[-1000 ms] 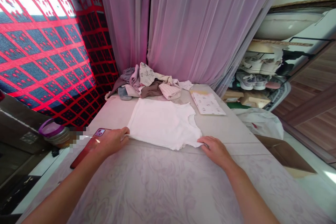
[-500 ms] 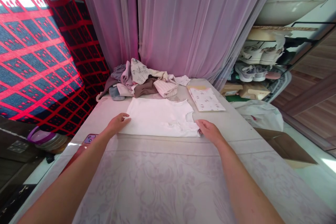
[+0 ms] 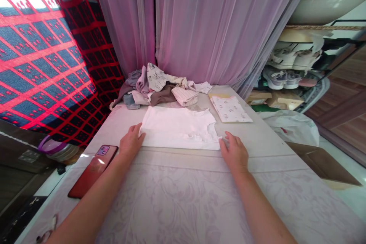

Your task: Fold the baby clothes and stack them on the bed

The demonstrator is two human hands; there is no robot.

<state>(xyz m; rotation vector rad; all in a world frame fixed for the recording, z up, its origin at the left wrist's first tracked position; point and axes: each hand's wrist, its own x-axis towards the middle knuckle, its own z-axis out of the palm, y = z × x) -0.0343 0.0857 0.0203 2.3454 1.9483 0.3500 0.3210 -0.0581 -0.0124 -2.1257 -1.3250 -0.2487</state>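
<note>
A white sleeveless top (image 3: 174, 127) lies spread sideways on the bed, its near edge folded into a straight line and its neck and armhole towards the right. My left hand (image 3: 132, 142) rests at its left end, thumb and fingers apart and touching the cloth's edge. At the right end is my right hand (image 3: 236, 153), with thumb and fingers spread and the thumb against the corner of the top. Beyond the top sits a heap of crumpled clothes (image 3: 164, 93). A folded white printed garment (image 3: 230, 109) lies to the right.
A red phone (image 3: 93, 171) lies beside my left forearm. Purple curtains (image 3: 197, 26) hang behind the bed, with a red and black checked cloth (image 3: 51, 57) on the left. To the right stand a shoe rack with sneakers (image 3: 281, 79), a plastic bag (image 3: 294, 126) and a cardboard box (image 3: 323, 164).
My right hand has loosened from the top's corner and opened its fingers. My left hand has turned flatter along the left edge. The view has shifted slightly, showing more of the phone.
</note>
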